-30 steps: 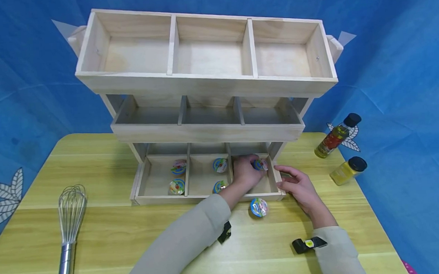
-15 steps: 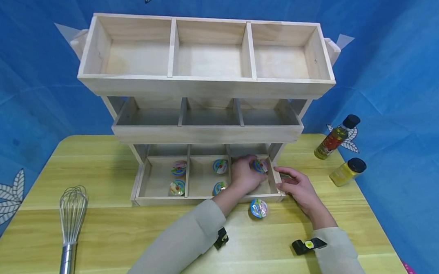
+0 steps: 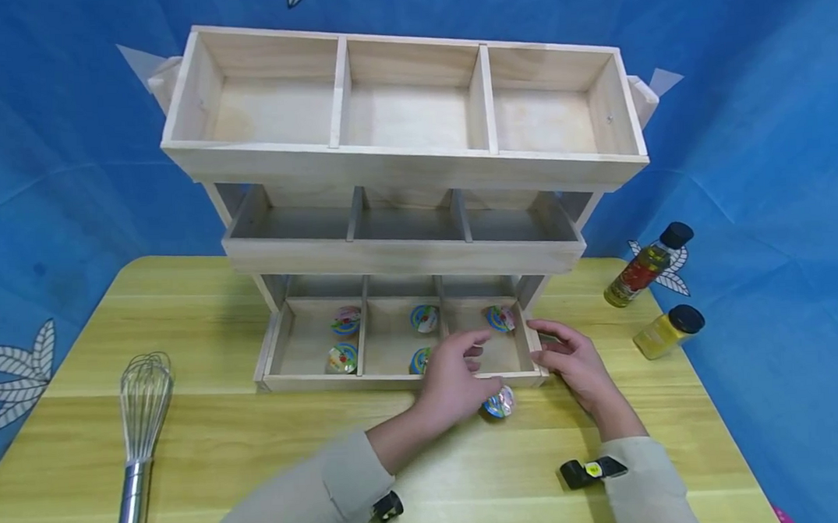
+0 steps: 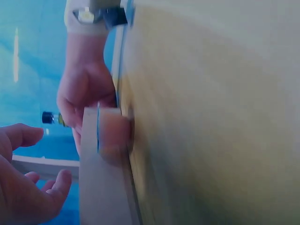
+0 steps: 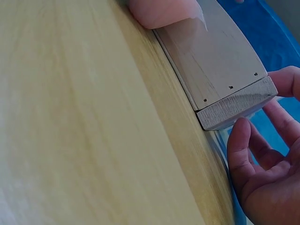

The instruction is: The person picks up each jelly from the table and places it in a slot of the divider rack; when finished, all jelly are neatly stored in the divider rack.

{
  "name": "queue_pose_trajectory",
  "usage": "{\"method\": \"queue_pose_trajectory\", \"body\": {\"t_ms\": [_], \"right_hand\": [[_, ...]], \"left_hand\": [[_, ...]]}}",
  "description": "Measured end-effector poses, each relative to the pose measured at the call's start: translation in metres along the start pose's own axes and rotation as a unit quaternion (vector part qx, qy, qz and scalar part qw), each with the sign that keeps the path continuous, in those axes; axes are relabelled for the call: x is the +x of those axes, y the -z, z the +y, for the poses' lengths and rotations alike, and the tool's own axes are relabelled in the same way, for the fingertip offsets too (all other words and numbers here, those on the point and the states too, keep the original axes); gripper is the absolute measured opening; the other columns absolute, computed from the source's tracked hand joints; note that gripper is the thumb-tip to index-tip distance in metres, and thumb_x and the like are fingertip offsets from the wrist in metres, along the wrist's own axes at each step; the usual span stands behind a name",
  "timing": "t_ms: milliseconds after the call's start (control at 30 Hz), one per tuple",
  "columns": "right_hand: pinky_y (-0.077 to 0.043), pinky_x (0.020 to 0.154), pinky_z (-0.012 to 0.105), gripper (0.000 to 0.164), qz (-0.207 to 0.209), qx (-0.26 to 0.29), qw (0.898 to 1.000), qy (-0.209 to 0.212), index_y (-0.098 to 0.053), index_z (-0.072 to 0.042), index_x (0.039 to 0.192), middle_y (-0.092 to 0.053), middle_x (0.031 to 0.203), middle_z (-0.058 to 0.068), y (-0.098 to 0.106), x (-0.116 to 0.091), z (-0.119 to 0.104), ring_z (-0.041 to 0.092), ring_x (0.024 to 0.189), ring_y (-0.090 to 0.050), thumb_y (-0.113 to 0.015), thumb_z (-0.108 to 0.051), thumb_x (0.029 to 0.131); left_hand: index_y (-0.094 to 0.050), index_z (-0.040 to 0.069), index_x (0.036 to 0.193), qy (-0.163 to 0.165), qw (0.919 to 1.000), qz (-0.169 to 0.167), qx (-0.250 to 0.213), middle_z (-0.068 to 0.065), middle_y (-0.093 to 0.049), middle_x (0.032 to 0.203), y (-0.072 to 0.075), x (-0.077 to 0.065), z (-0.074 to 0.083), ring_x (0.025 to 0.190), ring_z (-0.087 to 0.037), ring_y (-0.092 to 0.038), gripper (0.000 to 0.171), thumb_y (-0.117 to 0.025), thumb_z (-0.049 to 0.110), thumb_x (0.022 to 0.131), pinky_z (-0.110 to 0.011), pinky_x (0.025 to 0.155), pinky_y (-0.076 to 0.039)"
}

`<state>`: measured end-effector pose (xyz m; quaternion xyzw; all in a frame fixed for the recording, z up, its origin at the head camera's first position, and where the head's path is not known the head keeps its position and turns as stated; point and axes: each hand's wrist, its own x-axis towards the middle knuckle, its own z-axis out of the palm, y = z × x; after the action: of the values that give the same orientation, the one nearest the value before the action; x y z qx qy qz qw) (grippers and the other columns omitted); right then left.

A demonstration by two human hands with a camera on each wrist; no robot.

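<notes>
My left hand (image 3: 455, 381) holds nothing; its fingers are spread over the front of the bottom tray, thumb right at a jelly cup (image 3: 499, 403). This foil-lidded cup stands on the table before the tray. In the left wrist view the jelly cup (image 4: 115, 131) looks blurred and pinkish. Another jelly cup (image 3: 500, 318) lies in the right compartment. Resting against the right end of the wooden rack's bottom tray (image 3: 396, 381) are the index finger and thumb of my right hand (image 3: 576, 368); in the right wrist view they meet the tray end (image 5: 239, 105) at its corners.
Two jelly cups share the left compartment, two the middle one. Two upper tiers (image 3: 407, 157) overhang the bottom tray. A whisk (image 3: 141, 430) lies at left. At right stand an oil bottle (image 3: 644, 271) and a yellow jar with a black lid (image 3: 664, 333).
My left hand has let go of the jelly cup in the right compartment and drawn back toward the cup on the table. My right hand stays at the tray's end.
</notes>
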<state>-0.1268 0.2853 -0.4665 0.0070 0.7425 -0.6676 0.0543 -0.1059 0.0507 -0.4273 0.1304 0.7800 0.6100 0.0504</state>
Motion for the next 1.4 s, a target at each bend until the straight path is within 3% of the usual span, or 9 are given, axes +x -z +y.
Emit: {"method": "queue_pose_trajectory", "body": {"t_ms": [233, 433, 567, 767, 1000, 1400], "right_hand": [[-0.055, 0.082, 0.028, 0.056, -0.004, 0.0, 1.0, -0.012, -0.048, 0.008, 0.141, -0.043, 0.144, 0.026, -0.001, -0.002, -0.003, 0.019, 0.108, -0.06, -0.066, 0.007, 0.087], [-0.056, 0.082, 0.028, 0.057, -0.001, -0.001, 1.0, -0.013, -0.048, 0.008, 0.141, -0.042, 0.144, 0.025, 0.0, -0.002, -0.002, 0.016, 0.106, -0.06, -0.067, 0.006, 0.087], [-0.055, 0.083, 0.028, 0.057, -0.001, -0.002, 1.0, -0.012, -0.048, 0.008, 0.141, -0.042, 0.146, 0.024, 0.0, -0.002, -0.001, 0.016, 0.107, -0.06, -0.067, 0.006, 0.087], [-0.056, 0.082, 0.029, 0.056, 0.0, 0.003, 1.0, -0.015, -0.048, 0.007, 0.141, -0.042, 0.145, 0.024, 0.001, -0.002, 0.0, 0.017, 0.106, -0.06, -0.067, 0.005, 0.088], [-0.056, 0.082, 0.03, 0.057, -0.003, 0.009, 1.0, -0.016, -0.047, 0.007, 0.142, -0.042, 0.145, 0.024, 0.0, -0.002, 0.0, 0.017, 0.106, -0.061, -0.067, 0.005, 0.089], [-0.056, 0.083, 0.03, 0.057, -0.003, 0.006, 1.0, -0.015, -0.047, 0.007, 0.142, -0.041, 0.146, 0.024, 0.0, -0.003, -0.001, 0.017, 0.108, -0.06, -0.067, 0.004, 0.089]], "left_hand": [[-0.067, -0.001, 0.119, 0.005, 0.9985, -0.015, -0.053, -0.01, -0.067, 0.11, -0.002, -0.032, -0.004, 0.097, -0.027, -0.066, 0.055, -0.086, -0.006, 0.069, -0.03, 0.081, -0.057], [-0.07, 0.001, 0.114, 0.051, 0.9981, -0.015, -0.032, -0.005, -0.068, 0.104, -0.007, -0.049, -0.013, 0.087, -0.024, -0.065, 0.052, -0.087, -0.004, 0.065, -0.027, 0.069, -0.057], [-0.071, 0.005, 0.113, 0.073, 0.9974, -0.003, -0.001, -0.001, -0.067, 0.1, -0.012, -0.049, -0.022, 0.086, -0.02, -0.064, 0.053, -0.09, 0.001, 0.063, -0.024, 0.069, -0.054], [-0.074, 0.012, 0.111, 0.059, 0.9974, 0.026, 0.032, 0.008, -0.064, 0.087, -0.025, -0.044, -0.036, 0.08, -0.01, -0.061, 0.053, -0.094, 0.01, 0.062, -0.024, 0.067, -0.051], [-0.076, 0.02, 0.107, 0.05, 0.9953, 0.055, 0.063, 0.016, -0.06, 0.08, -0.035, -0.044, -0.04, 0.075, -0.005, -0.056, 0.046, -0.092, 0.015, 0.064, -0.024, 0.063, -0.048], [-0.077, 0.016, 0.108, 0.002, 0.9942, 0.053, 0.093, 0.011, -0.068, 0.105, -0.035, -0.046, -0.041, 0.083, -0.003, -0.059, 0.042, -0.091, 0.011, 0.068, -0.019, 0.069, -0.05]]}}
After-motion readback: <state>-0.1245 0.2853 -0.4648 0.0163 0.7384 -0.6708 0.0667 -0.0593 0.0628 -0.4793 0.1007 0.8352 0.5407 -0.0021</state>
